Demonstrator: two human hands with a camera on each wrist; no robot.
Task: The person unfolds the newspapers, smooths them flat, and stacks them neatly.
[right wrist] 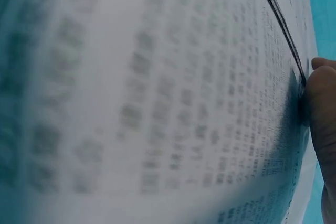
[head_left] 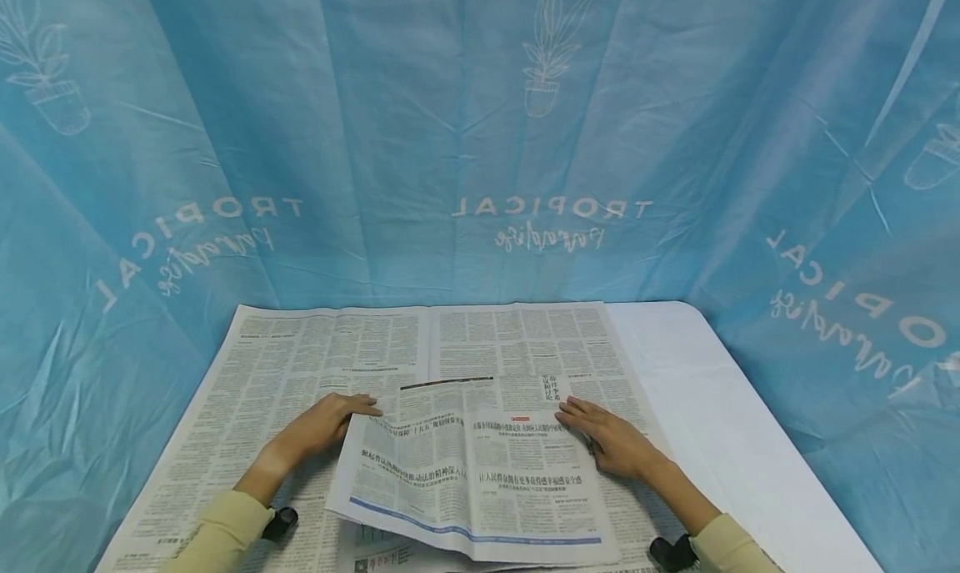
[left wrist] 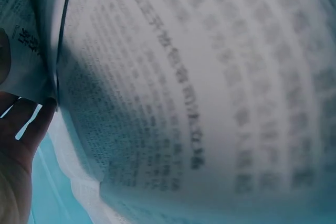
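A folded newspaper (head_left: 525, 494) with a blue band along its near edge lies over larger spread newspaper sheets (head_left: 277, 364). At its upper left corner, my left hand (head_left: 330, 419) grips the paper; the left wrist view shows the corner between thumb and fingers (left wrist: 37, 124). My right hand (head_left: 618, 441) holds the upper right edge, its fingers over the top and the thumb lower at the side. In the right wrist view the thumb side of that hand (right wrist: 323, 108) sits right at the paper's edge. The newspaper's near left corner is lifted and its layers fan apart slightly.
The white tabletop (head_left: 697, 389) shows to the right of the spread sheets. A blue printed curtain (head_left: 405, 139) surrounds the table at the back and both sides. Black wrist camera mounts (head_left: 280, 524) are on both wrists, beside the pale yellow sleeves (head_left: 225, 531).
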